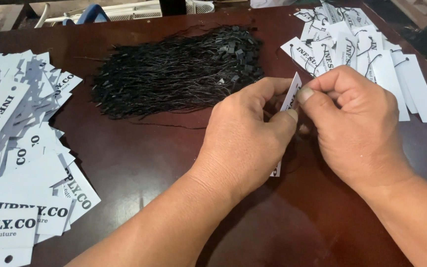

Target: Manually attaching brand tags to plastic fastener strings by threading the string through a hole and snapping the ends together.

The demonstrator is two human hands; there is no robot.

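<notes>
My left hand (250, 133) and my right hand (352, 123) meet over the middle of a dark wooden table (144, 148). Together they pinch one white paper tag (291, 95) held upright between the fingertips; its lower end (276, 170) shows under my left hand. A thin black string seems to run by the tag's top, but my fingers hide it. A thick bundle of black strings with small plastic locks (179, 71) lies just beyond my left hand.
A large heap of loose white printed tags (16, 153) covers the left side of the table. At the back right lies a pile of white tags with black strings attached (357, 49). White wire baskets (139, 10) stand beyond the far edge.
</notes>
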